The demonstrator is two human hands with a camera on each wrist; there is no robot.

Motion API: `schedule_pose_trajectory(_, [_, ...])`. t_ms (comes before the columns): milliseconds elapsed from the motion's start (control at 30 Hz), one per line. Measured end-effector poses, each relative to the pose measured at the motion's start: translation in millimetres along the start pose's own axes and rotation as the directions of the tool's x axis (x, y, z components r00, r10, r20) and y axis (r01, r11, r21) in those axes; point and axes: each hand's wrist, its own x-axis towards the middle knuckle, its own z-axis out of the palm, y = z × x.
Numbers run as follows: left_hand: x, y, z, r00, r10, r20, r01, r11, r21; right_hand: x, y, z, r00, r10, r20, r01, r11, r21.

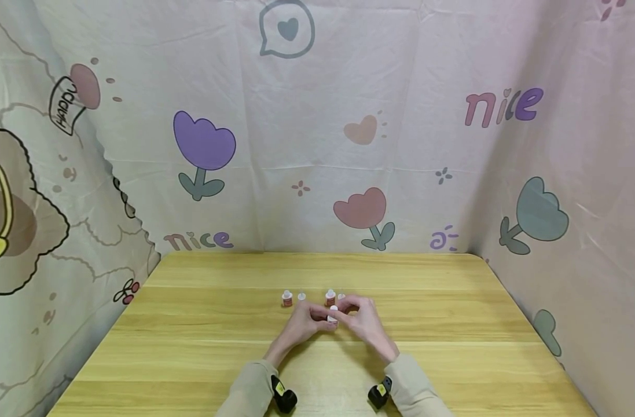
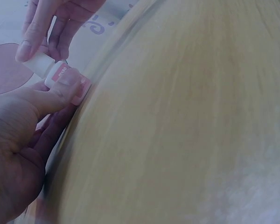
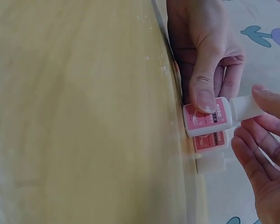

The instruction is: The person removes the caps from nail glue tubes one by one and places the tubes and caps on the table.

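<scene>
A small white glue-type bottle (image 3: 207,119) with a pink label is held between both hands just above the table. My left hand (image 1: 301,324) grips its body, the thumb lying across the label in the right wrist view. With thumb and fingertips, my right hand (image 1: 366,321) pinches the white cap (image 3: 245,108), which sits on the bottle's neck or right against it. Behind the held bottle stands a like bottle (image 1: 330,297), and beside that a white cap (image 1: 341,296) partly hidden by the right hand.
Farther left on the wooden table (image 1: 218,324) stand another pink-labelled bottle (image 1: 287,299) and a white cap (image 1: 301,296) with a thin tip pointing up. A printed cloth (image 1: 296,116) hangs behind the table and along both sides.
</scene>
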Motion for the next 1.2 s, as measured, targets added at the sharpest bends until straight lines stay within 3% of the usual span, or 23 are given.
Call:
schedule_pose_trajectory(233, [-1.0,0.9,-0.2,1.0,-0.002,0.012,0.001,1.0,0.012,-2.1,1,0,0.996,-0.092,0.014,0.091,0.995,0.046])
schedule_pose_trajectory(600, [-0.2,1.6,2.0,0.999,-0.033,0.014,0.033,0.999,0.029,-3.0,1,-2,0.995,-0.035,0.09,0.029,0.997,0.071])
schedule_pose_trajectory(867, [-0.3,1.0,0.0,1.0,-0.029,0.01,0.029,1.0,-0.006,-2.9,-3,-4,0.996,0.093,0.018,-0.094,0.991,0.095])
schedule_pose_trajectory(1100, [0.7,0.2,0.1,0.999,-0.034,0.01,0.034,0.999,-0.002,-3.0,-8,-6,0.997,0.079,0.013,-0.08,0.995,0.06])
schedule_pose_trajectory(1200, [0.7,-0.7,0.4,0.999,-0.033,0.007,0.033,0.999,-0.011,-4.1,-21,-7,0.997,0.078,0.027,-0.079,0.995,0.054])
